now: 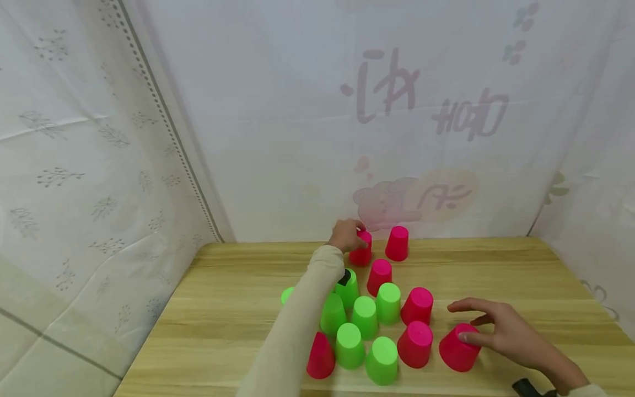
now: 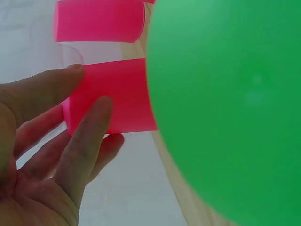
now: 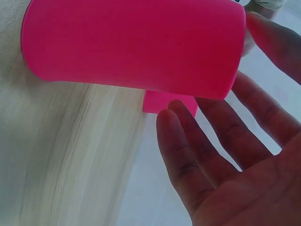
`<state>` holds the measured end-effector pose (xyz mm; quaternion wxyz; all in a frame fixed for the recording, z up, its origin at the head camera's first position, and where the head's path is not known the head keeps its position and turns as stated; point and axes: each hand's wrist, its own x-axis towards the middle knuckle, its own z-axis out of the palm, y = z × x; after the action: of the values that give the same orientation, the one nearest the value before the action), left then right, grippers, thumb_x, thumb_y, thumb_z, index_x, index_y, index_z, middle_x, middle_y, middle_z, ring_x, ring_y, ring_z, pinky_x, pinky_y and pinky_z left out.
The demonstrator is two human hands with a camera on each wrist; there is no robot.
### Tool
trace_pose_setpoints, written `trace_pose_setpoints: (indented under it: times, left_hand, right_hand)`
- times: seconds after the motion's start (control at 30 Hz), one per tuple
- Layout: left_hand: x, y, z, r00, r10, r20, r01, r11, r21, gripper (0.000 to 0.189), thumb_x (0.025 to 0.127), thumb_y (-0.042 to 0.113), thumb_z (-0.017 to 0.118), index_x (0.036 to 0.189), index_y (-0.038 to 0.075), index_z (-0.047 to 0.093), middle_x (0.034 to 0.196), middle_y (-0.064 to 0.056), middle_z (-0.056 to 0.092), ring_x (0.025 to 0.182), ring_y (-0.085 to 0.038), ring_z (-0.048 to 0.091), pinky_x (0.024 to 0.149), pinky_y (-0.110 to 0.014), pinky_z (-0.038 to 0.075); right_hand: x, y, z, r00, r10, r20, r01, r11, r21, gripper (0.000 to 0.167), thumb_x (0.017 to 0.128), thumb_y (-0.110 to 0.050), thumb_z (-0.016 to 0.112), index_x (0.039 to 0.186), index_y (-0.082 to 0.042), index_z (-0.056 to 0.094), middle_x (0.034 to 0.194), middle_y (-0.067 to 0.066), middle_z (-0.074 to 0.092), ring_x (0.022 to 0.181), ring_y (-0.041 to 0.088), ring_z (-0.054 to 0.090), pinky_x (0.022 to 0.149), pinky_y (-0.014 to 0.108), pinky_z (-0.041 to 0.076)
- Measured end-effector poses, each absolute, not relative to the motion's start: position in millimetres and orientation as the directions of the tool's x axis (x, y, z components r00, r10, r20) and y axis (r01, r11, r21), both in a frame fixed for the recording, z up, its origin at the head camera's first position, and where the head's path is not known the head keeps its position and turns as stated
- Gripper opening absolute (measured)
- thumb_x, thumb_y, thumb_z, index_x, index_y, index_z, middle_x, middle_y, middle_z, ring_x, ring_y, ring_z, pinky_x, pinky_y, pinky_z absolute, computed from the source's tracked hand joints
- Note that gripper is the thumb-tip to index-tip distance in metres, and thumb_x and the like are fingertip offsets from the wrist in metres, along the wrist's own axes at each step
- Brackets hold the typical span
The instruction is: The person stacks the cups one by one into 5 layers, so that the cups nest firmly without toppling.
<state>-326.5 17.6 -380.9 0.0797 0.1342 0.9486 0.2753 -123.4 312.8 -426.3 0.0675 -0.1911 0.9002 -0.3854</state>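
Observation:
At the far side of the table, my left hand (image 1: 345, 236) grips an upside-down pink cup (image 1: 361, 255). In the left wrist view, thumb and fingers lie round the closed end of that pink cup (image 2: 120, 96). A large green cup (image 2: 225, 94) hides its other end there. My right hand (image 1: 513, 333) is at the front right beside another upside-down pink cup (image 1: 457, 350). Its thumb overlaps this cup's top in the head view. The right wrist view shows its fingers (image 3: 176, 146) spread loosely near the closed end of the pink cup (image 3: 136, 47), not wrapped round it.
Several green cups (image 1: 364, 317) stand upside down in the middle, partly behind the left sleeve (image 1: 290, 325). More pink cups stand around them, including one at the back (image 1: 397, 243) and one at the front left (image 1: 320, 358). A printed cloth (image 1: 297, 138) hangs behind the wooden table (image 1: 223, 286).

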Motion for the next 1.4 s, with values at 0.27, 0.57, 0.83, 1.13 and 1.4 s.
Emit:
trace_pose_setpoints:
  times: [0.27,0.57,0.83,1.13,1.4]
  left_hand:
    - [-322,21,-380,-0.959,0.26,-0.114,0.16,0.826,0.541,0.044,0.086,0.012,0.076,0.129,0.007,0.066,0.124,-0.012,0.068,0.118,-0.028,0.055,0.09,-0.031,0.059]
    - [-326,23,-384,-0.964,0.238,-0.114,0.143,0.835,0.532,0.041,0.088,0.01,0.073,0.127,0.001,0.063,0.121,-0.013,0.068,0.114,-0.027,0.059,0.091,-0.032,0.059]
    - [-329,21,-389,-0.958,0.276,-0.078,0.182,0.794,0.58,0.029,0.09,0.005,0.062,0.117,-0.004,0.062,0.111,-0.016,0.07,0.091,-0.022,0.059,0.071,-0.024,0.05]
    - [-333,6,-386,-0.94,0.33,-0.086,0.148,0.622,0.769,0.038,0.092,0.0,0.051,0.129,-0.006,0.056,0.12,-0.023,0.068,0.102,-0.033,0.067,0.079,-0.03,0.057]
    - [-333,-16,-373,-0.922,0.367,-0.124,0.094,0.524,0.847,0.044,0.095,0.004,0.057,0.137,-0.006,0.05,0.136,-0.026,0.06,0.121,-0.036,0.064,0.097,-0.038,0.058]
  right_hand:
    - [-124,310,-428,-0.92,-0.39,0.031,-0.294,0.636,-0.714,0.049,0.086,-0.025,0.079,0.127,-0.005,0.063,0.125,0.02,0.067,0.104,-0.019,0.051,0.075,0.022,0.059]
    - [-125,308,-428,-0.919,-0.394,0.001,-0.266,0.618,-0.74,0.05,0.086,-0.024,0.079,0.129,-0.003,0.061,0.127,0.022,0.065,0.103,-0.009,0.06,0.075,0.021,0.059]
    - [-124,308,-430,-0.904,-0.427,0.01,-0.283,0.583,-0.762,0.051,0.088,-0.022,0.077,0.131,-0.001,0.06,0.128,0.024,0.064,0.105,-0.017,0.054,0.077,0.021,0.059]
    - [-122,313,-432,-0.903,-0.429,-0.015,-0.259,0.573,-0.778,0.057,0.085,-0.025,0.08,0.133,-0.003,0.058,0.129,0.024,0.063,0.107,-0.014,0.054,0.079,0.022,0.059]
    - [-120,324,-437,-0.892,-0.451,-0.018,-0.253,0.532,-0.808,0.06,0.084,-0.02,0.08,0.136,-0.003,0.056,0.131,0.006,0.065,0.111,-0.013,0.054,0.082,0.02,0.058]
